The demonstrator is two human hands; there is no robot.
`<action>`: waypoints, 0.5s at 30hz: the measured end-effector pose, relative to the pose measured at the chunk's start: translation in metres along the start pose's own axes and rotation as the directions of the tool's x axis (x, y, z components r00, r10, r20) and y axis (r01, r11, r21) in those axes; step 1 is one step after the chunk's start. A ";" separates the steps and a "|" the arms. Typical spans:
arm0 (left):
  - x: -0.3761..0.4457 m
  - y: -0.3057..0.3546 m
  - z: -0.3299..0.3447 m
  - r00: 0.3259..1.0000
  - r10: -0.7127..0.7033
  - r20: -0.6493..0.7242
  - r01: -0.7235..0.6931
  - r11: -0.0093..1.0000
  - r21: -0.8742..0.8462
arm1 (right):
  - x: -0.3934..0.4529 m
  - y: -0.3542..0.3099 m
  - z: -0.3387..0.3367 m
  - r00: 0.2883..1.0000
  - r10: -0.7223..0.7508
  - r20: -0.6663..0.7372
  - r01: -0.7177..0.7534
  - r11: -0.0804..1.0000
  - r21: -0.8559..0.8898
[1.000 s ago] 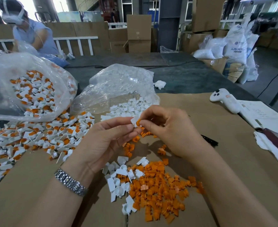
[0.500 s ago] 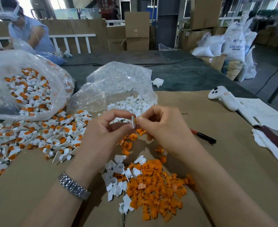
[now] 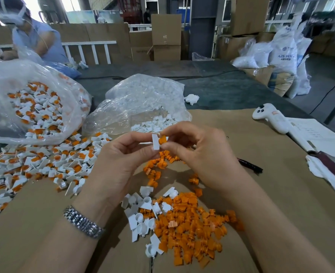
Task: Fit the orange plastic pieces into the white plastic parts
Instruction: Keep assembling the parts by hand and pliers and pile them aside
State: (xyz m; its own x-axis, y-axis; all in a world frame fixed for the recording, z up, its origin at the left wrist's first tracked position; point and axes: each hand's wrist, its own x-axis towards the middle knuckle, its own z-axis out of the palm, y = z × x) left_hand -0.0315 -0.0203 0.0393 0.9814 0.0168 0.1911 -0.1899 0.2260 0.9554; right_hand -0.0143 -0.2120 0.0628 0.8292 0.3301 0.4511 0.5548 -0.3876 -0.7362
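Observation:
My left hand (image 3: 121, 162) pinches a small white plastic part (image 3: 155, 142) between thumb and fingers. Right beside it, my right hand (image 3: 200, 152) holds an orange plastic piece (image 3: 162, 139) that touches the white part's right side. Both hands hover over the cardboard sheet (image 3: 281, 194). Below them lies a heap of loose orange pieces (image 3: 190, 229) with a few loose white parts (image 3: 141, 215) at its left edge. More orange pieces (image 3: 154, 168) are scattered under my hands.
A pile of joined white-and-orange parts (image 3: 38, 164) spreads at the left, below a clear bag (image 3: 30, 107) of the same. A bag of white parts (image 3: 145, 103) lies behind my hands. A white controller (image 3: 271, 119), papers (image 3: 318, 136) and a pen (image 3: 249, 165) lie right. Another person (image 3: 30, 36) works far left.
The hands have lifted a little and turned the white part so its flat face shows. The orange piece now shows at its right side.

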 end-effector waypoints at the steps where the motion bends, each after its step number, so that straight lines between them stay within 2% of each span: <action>1: -0.001 0.000 0.000 1.000 0.019 -0.010 -0.018 1.000 0.025 | 0.000 0.000 0.001 1.000 -0.009 -0.010 0.008 1.000 -0.015; 5: -0.002 0.001 0.001 1.000 0.013 0.001 -0.013 1.000 0.014 | 0.001 0.000 0.004 0.996 -0.078 -0.042 0.074 0.994 -0.081; 9: -0.001 0.004 0.002 0.997 -0.075 0.036 0.080 0.982 -0.170 | 0.001 0.001 0.005 0.988 -0.131 -0.083 0.121 0.986 -0.112; 15: -0.002 0.005 0.007 0.992 -0.116 -0.041 0.109 0.983 -0.146 | 0.001 0.003 0.012 0.981 -0.184 -0.062 0.169 0.965 -0.199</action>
State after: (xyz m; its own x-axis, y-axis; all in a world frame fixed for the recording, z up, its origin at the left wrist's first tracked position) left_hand -0.0341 -0.0260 0.0450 0.9971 0.0305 0.0691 -0.0755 0.3664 0.9274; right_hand -0.0128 -0.2031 0.0548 0.7153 0.3420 0.6094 0.6891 -0.4899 -0.5339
